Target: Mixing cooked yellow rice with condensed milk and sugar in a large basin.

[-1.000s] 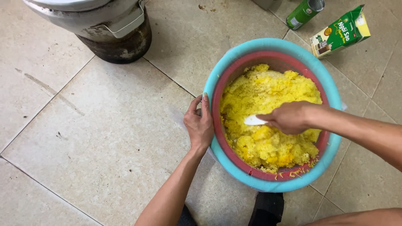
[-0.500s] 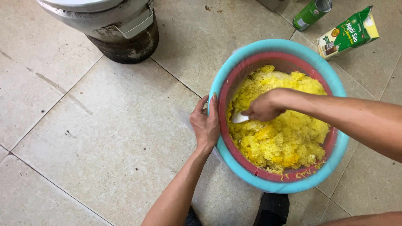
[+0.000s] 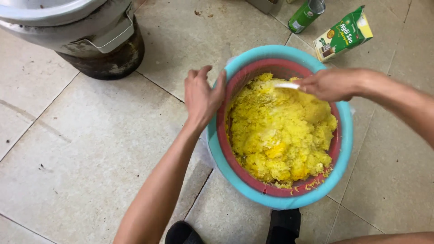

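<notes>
- left hand (image 3: 201, 97) rested on the left rim of the turquoise basin (image 3: 348, 149); fingers spread and draped over the edge, thumb on the inner side; bracing, not pinching anything
- right hand (image 3: 332, 84) was over the far side of the basin; grip pressed together around the handle of a white spoon (image 3: 285, 85), its tip lying in the top of the heap
- red strainer (image 3: 332, 156) sat nested inside the basin, rims close all round; basin stood on the tiled floor (image 3: 86, 153)
- yellow rice (image 3: 280, 135) was heaped in the strainer, higher at the far side; a few grains on the near rim
- handling, as judged: rice looked soft, clumpy and sticky; likely to hold in lumps rather than pour; full load probably heavy; plastic rims likely to flex, so best taken by both rims at opposite sides
- spoon looked light and stiff; handle end was the place to hold
- nearby: a dark-based metal pot (image 3: 90, 40) at upper left, well apart; green can (image 3: 306, 14) and green carton (image 3: 343, 34) beyond the basin; dark footwear (image 3: 284, 225) just below it
</notes>
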